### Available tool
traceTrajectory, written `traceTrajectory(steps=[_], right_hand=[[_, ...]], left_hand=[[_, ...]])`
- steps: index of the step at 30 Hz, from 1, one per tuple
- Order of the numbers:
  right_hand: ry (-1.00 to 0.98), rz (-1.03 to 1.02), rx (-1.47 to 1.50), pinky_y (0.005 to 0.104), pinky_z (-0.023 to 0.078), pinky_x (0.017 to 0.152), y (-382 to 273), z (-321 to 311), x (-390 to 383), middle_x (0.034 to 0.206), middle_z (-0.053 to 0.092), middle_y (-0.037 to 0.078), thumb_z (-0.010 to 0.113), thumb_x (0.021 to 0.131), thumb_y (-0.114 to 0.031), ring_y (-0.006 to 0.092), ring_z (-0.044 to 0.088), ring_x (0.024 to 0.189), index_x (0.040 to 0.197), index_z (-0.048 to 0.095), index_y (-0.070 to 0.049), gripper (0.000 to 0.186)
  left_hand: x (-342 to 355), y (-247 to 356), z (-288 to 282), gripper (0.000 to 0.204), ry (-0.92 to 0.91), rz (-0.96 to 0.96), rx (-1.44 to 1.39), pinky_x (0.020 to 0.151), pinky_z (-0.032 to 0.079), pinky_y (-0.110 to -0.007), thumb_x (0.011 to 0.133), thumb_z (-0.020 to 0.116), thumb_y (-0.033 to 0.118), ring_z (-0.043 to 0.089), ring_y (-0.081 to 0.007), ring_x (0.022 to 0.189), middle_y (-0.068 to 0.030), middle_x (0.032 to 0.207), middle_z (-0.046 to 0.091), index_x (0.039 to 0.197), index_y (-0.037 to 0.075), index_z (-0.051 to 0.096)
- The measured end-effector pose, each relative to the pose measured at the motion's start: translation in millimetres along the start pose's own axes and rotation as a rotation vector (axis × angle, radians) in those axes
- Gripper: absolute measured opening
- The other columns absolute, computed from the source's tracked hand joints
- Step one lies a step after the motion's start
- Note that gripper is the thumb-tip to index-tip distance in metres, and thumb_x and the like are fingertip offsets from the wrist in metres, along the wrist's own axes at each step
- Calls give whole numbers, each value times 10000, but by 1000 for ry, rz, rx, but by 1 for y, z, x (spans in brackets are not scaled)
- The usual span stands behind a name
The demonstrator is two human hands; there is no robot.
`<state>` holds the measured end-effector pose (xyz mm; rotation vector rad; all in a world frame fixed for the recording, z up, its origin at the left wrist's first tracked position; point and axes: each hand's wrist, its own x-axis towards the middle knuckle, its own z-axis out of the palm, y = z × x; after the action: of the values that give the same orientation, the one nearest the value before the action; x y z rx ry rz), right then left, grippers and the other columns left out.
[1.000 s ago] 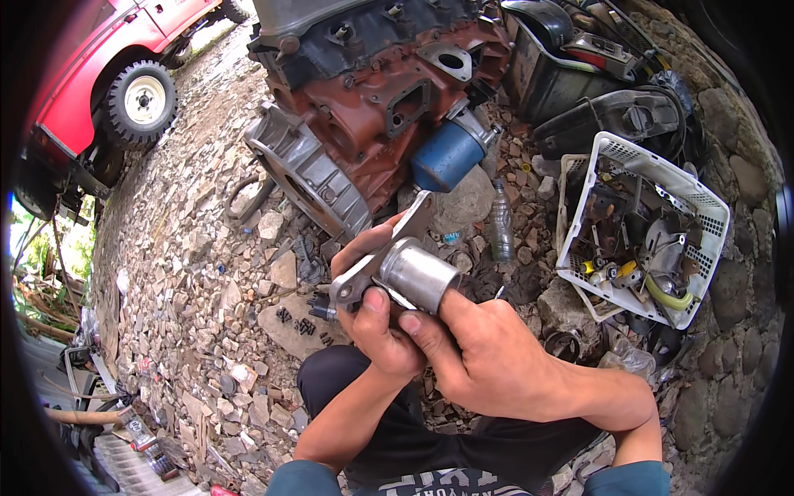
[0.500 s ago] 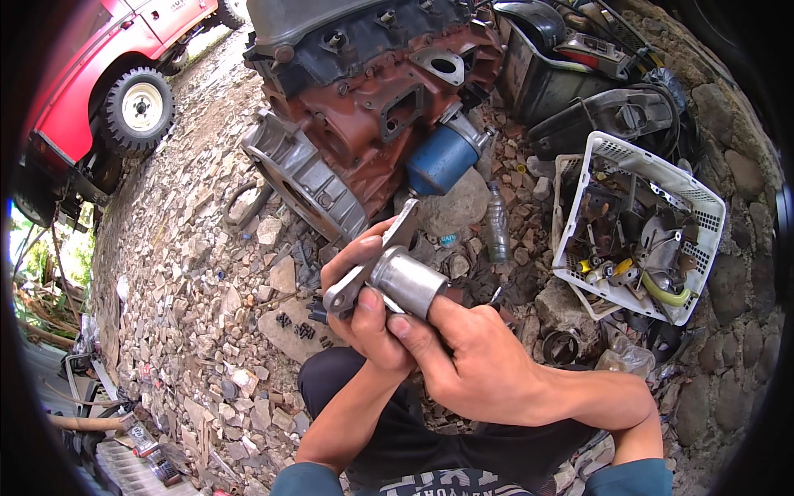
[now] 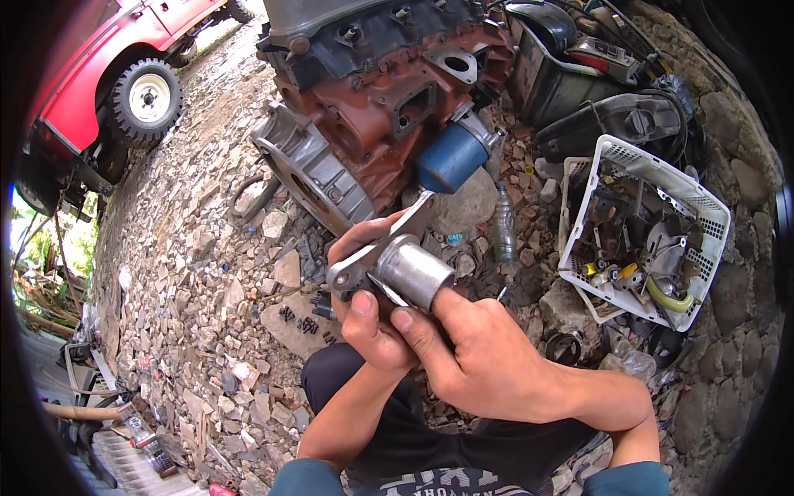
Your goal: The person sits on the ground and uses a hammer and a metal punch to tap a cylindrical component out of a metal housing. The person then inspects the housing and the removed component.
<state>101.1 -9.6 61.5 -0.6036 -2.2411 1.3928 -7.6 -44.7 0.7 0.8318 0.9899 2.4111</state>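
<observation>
A grey flanged metal sleeve (image 3: 416, 271) is held between my two hands in front of the engine. My left hand (image 3: 370, 345) closes around its flat flange, fingers behind and thumb bent below the near edge. My right hand (image 3: 488, 357) grips from the other side, its index finger at the tube's open end. The right thumb presses a thin, shiny sliver of metal (image 3: 387, 289) beside the flange; whether that is a separate piece I cannot tell. Beyond the sleeve stands a red-brown engine block (image 3: 347, 124) with a blue oil filter (image 3: 452, 159).
On the right, a white plastic crate (image 3: 718, 248) holds assorted metal parts. A clear bottle (image 3: 504, 223) stands on the rubble close to it. Small dark parts lie on a flat stone (image 3: 285, 339). A red vehicle (image 3: 78, 107) is at the far left, a stone wall (image 3: 744, 314) at the right.
My left thumb has slid down off the flange, uncovering more of the flange and the shiny sliver. The whole scene has shifted slightly right. Both hands stay on the sleeve.
</observation>
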Motion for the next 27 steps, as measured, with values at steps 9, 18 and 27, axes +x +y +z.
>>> traceTrajectory(steps=[9,18,27], right_hand=[[15,-21,-32,482,476,445,-1,-7,-1,540,569,242,574,967,-207,434,585,468,787,581,35,302],[42,81,40,477,466,466,-3,-2,-1,566,578,248,568,974,-217,437,592,498,804,594,43,312],[49,29,19,465,468,455,0,-3,3,557,575,243,577,967,-193,425,601,492,803,598,53,296]], left_hand=[[1,-3,-1,566,-49,80,118,925,495,-423,845,488,351,620,-329,1059,-315,1178,592,1201,-89,494],[5,-13,-4,479,4,203,221,898,506,-416,859,470,287,638,-323,1000,-320,1115,617,1151,-89,524],[5,-8,-1,529,-17,133,176,903,492,-375,836,499,287,624,-284,1016,-273,1152,615,1189,-106,516]])
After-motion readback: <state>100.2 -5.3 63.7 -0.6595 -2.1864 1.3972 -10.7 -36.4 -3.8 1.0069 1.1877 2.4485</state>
